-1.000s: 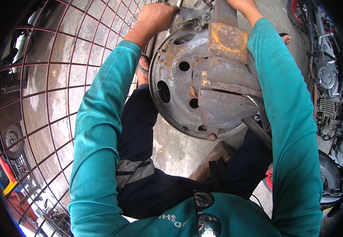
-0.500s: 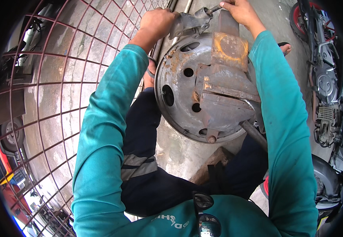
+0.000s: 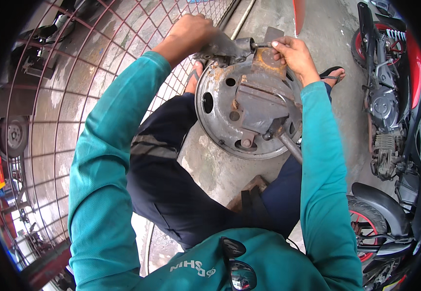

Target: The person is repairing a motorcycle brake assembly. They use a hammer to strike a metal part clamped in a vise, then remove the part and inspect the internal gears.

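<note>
My left hand (image 3: 193,34) is closed on a dark grey cast metal part (image 3: 230,52) with a tubular end and bolt lugs. My right hand (image 3: 290,56) pinches a thin dark metal rod (image 3: 264,45) at the open end of that tube. Both are above a rusty steel bench vise (image 3: 264,116), mounted on a grey wheel rim (image 3: 210,111) with several holes. A bar handle (image 3: 290,148) angles out from the vise toward me. My right forearm partly covers the rim's right side.
A red wire mesh fence (image 3: 50,131) lines the left, with vehicles behind it. A motorcycle (image 3: 382,106) with red wheels and exposed engine stands close on the right. A wooden block (image 3: 247,191) lies between my legs on the concrete floor (image 3: 205,174). A pale pipe (image 3: 243,17) runs along the fence.
The cast part has shifted rightward and downward over the vise. My right hand has come down toward me with the rod. The whole view has shifted, showing more motorcycle on the right.
</note>
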The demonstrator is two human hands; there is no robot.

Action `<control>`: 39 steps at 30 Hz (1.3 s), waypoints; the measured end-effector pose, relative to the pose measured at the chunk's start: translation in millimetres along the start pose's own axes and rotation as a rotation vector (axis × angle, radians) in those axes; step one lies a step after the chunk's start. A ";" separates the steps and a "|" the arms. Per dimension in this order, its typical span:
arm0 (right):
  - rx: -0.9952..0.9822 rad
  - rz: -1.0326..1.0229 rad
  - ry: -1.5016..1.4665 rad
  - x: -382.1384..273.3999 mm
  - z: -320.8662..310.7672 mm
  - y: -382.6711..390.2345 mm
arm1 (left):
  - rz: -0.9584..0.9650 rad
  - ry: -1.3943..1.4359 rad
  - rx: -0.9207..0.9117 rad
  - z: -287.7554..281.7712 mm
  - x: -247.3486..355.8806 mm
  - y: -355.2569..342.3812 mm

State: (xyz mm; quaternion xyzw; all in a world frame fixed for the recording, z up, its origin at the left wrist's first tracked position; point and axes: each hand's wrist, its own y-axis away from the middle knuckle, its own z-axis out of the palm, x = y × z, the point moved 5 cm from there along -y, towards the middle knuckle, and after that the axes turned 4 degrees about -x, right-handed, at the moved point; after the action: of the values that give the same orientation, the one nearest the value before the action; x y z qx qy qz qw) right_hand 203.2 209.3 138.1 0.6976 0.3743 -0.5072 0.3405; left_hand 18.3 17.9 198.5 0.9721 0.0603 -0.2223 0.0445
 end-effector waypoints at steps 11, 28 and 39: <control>0.046 0.064 -0.106 17.5 10.6 18.7 | -0.002 -0.073 -0.130 -20.4 10.3 1.2; 0.020 0.242 0.003 27.1 14.8 16.2 | -0.242 -0.101 -0.037 -21.3 11.6 11.9; 0.043 0.201 -0.046 32.1 9.6 15.2 | -0.616 0.802 0.439 15.2 -14.8 39.2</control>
State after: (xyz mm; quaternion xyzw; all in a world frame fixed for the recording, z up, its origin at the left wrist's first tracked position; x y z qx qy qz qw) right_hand 218.7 199.4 106.2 0.7269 0.2834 -0.4944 0.3831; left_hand 3.9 -24.0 193.6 0.9045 0.3063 0.1554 -0.2527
